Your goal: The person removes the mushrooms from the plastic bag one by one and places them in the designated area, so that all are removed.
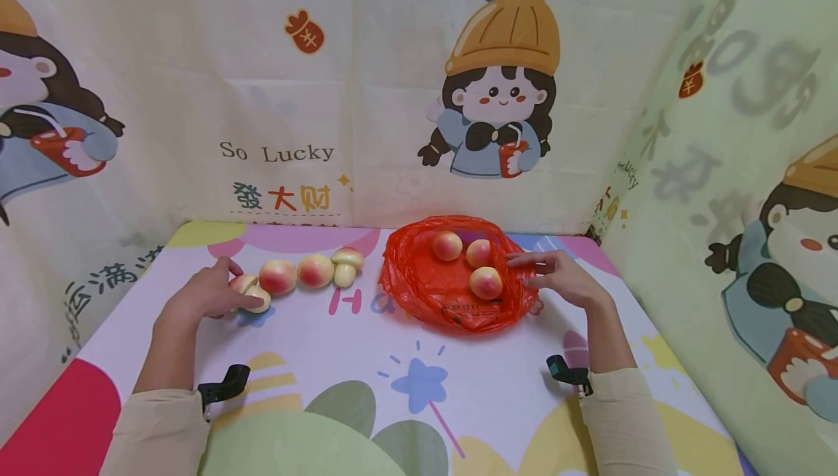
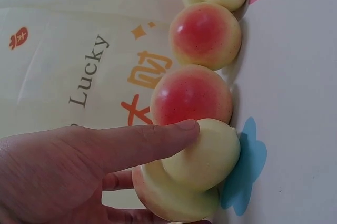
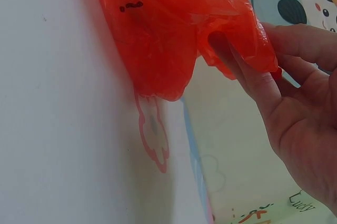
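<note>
My left hand (image 1: pixel 211 292) grips a toy mushroom (image 1: pixel 257 299) at the left end of a row on the table. In the left wrist view its thumb lies across the pale stem (image 2: pixel 202 155), with fingers behind the cap. Beside it sit two toy peaches, one (image 1: pixel 278 277) close to the mushroom and another (image 1: pixel 315 271) further right, then a second mushroom (image 1: pixel 347 266). My right hand (image 1: pixel 561 277) pinches the right rim of a red plastic bag (image 1: pixel 409 294), thumb inside the opening and fingers outside. Three peaches (image 1: pixel 486 283) lie in the open bag.
The table (image 1: pixel 327 345) wears a cartoon-printed cover. A printed cloth (image 1: pixel 386 119) hangs behind it, and similar cloth (image 1: pixel 694 243) closes off the right side. A dark wrist camera mount (image 1: pixel 225 383) sits at the left sleeve, another (image 1: pixel 568 373) at the right.
</note>
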The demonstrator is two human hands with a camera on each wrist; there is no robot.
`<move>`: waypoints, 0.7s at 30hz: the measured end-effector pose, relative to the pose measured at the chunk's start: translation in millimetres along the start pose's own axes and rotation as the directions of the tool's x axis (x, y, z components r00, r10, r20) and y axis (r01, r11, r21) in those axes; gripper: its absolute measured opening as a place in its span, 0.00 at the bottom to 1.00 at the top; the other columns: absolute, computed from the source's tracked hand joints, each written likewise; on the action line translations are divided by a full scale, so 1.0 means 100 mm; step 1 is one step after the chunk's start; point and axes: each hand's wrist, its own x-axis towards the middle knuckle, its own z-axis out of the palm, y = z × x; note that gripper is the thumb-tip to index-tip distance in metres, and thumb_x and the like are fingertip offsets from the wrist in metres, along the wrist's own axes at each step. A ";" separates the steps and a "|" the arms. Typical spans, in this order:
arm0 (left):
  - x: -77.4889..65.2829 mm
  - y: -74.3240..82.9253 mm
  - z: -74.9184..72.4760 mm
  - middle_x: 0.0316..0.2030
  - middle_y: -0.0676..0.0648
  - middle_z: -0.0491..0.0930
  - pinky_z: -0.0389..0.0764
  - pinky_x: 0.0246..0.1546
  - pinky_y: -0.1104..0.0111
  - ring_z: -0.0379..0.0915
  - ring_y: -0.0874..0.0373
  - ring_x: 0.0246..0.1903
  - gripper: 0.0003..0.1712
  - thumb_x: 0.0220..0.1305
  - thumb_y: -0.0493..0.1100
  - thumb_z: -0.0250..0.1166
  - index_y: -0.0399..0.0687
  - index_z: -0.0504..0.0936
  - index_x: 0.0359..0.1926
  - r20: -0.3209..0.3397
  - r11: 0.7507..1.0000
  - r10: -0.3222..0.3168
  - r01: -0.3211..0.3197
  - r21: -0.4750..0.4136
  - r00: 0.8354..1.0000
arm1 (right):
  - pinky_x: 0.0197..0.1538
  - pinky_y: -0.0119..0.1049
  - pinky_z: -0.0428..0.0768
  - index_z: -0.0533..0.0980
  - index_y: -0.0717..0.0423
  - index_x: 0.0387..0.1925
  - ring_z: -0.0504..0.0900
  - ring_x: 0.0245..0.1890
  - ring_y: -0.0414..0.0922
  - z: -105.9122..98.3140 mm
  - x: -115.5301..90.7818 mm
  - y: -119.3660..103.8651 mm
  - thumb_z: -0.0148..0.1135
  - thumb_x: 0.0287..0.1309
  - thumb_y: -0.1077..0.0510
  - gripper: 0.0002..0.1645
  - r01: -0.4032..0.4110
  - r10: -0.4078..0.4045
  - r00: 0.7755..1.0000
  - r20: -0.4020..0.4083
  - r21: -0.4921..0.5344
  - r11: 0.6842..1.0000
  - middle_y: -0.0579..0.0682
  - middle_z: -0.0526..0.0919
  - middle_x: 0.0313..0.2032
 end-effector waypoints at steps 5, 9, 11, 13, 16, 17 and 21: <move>0.00 0.00 0.00 0.43 0.33 0.73 0.79 0.35 0.61 0.75 0.47 0.36 0.53 0.57 0.58 0.77 0.28 0.58 0.66 -0.002 1.000 -0.004 0.004 0.007 1.000 | 0.52 0.39 0.87 0.83 0.54 0.60 0.69 0.69 0.63 0.00 0.00 0.00 0.65 0.64 0.65 0.23 0.003 -0.003 1.000 0.005 0.000 1.000 0.57 0.77 0.69; -0.01 -0.01 -0.01 0.44 0.32 0.73 0.80 0.37 0.59 0.74 0.44 0.40 0.53 0.56 0.58 0.77 0.28 0.59 0.66 -0.006 1.000 0.003 -0.003 0.016 1.000 | 0.52 0.39 0.87 0.83 0.53 0.60 0.69 0.70 0.62 0.00 0.01 0.00 0.65 0.64 0.65 0.23 0.003 -0.003 1.000 0.007 -0.008 1.000 0.56 0.77 0.69; -0.03 -0.01 -0.02 0.47 0.30 0.73 0.81 0.40 0.54 0.72 0.39 0.44 0.54 0.56 0.59 0.77 0.28 0.59 0.66 -0.011 1.000 0.008 -0.008 0.021 1.000 | 0.52 0.39 0.87 0.83 0.53 0.60 0.69 0.70 0.62 0.00 0.01 0.00 0.65 0.64 0.64 0.23 0.001 -0.001 1.000 0.006 -0.010 1.000 0.56 0.77 0.69; -0.05 -0.02 -0.03 0.50 0.27 0.71 0.81 0.44 0.49 0.69 0.35 0.49 0.55 0.56 0.59 0.77 0.28 0.58 0.67 -0.018 1.000 0.012 -0.011 0.029 1.000 | 0.52 0.39 0.87 0.83 0.53 0.60 0.69 0.70 0.62 0.00 0.01 0.01 0.65 0.64 0.64 0.23 0.000 0.000 1.000 0.007 -0.010 1.000 0.56 0.77 0.69; -0.08 -0.04 -0.06 0.56 0.22 0.66 0.79 0.48 0.41 0.65 0.29 0.53 0.57 0.55 0.59 0.78 0.29 0.56 0.69 -0.034 0.999 0.018 -0.017 0.035 0.999 | 0.52 0.39 0.87 0.83 0.53 0.60 0.69 0.70 0.62 0.00 0.01 0.01 0.65 0.64 0.64 0.23 0.001 0.000 1.000 0.009 -0.009 1.000 0.56 0.77 0.69; -0.08 -0.04 -0.08 0.57 0.21 0.64 0.78 0.49 0.39 0.63 0.28 0.54 0.58 0.55 0.60 0.78 0.30 0.56 0.70 -0.042 0.999 0.024 -0.023 0.031 0.999 | 0.52 0.39 0.87 0.83 0.53 0.61 0.69 0.70 0.62 0.00 0.01 0.01 0.65 0.64 0.64 0.23 0.000 0.000 1.000 0.008 -0.010 1.000 0.56 0.77 0.69; -0.13 0.00 -0.16 0.60 0.19 0.59 0.76 0.52 0.34 0.62 0.26 0.56 0.61 0.56 0.59 0.78 0.29 0.53 0.72 -0.098 0.998 0.056 -0.053 0.024 0.994 | 0.52 0.40 0.87 0.83 0.53 0.61 0.70 0.69 0.60 0.00 0.00 0.00 0.65 0.64 0.64 0.24 -0.001 0.001 1.000 0.004 -0.016 1.000 0.56 0.77 0.70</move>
